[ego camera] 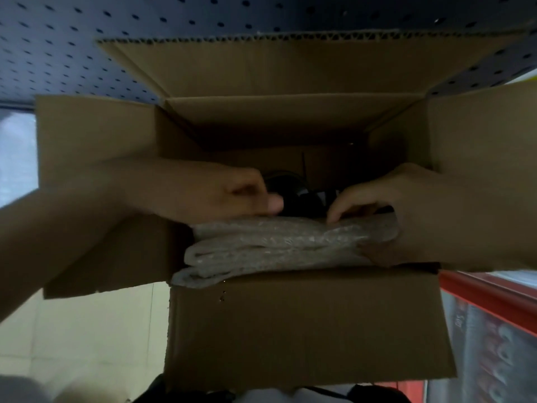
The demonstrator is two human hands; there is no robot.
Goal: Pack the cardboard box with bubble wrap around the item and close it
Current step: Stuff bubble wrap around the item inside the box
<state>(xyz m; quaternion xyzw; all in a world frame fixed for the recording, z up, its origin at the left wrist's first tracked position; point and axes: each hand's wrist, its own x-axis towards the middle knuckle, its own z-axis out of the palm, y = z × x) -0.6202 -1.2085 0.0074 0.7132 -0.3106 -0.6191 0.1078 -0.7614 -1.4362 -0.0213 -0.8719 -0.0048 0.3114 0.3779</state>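
inside the open cardboard box [308,324], along its near wall, lies a folded wad of bubble wrap [279,245], greyish and stacked in about three layers. its lower left corner pokes out over the box's near edge, just above the front panel. the box's four flaps all stand open: the far flap rises toward a dark pegboard [72,48] with rows of small holes, and the side flaps splay out left and right.

the left hand [209,193] reaches in over the left flap and rests on the top of the bubble wrap, fingers curled down behind the wad with the thumb lying along its upper edge, so it appears to pinch the top layer. the right hand [406,210] comes in over the right flap; its fingers curl over the right end of the wrap and grip it, the fingertips pressing on the top fold.

behind the wrap, deeper in the box between the two hands, sits a dark item [299,196]; it is too shadowed to tell what it is. below left of the box is pale tiled floor [87,330]. at the right edge runs a red shelf frame [488,289] with blurred goods beneath it.
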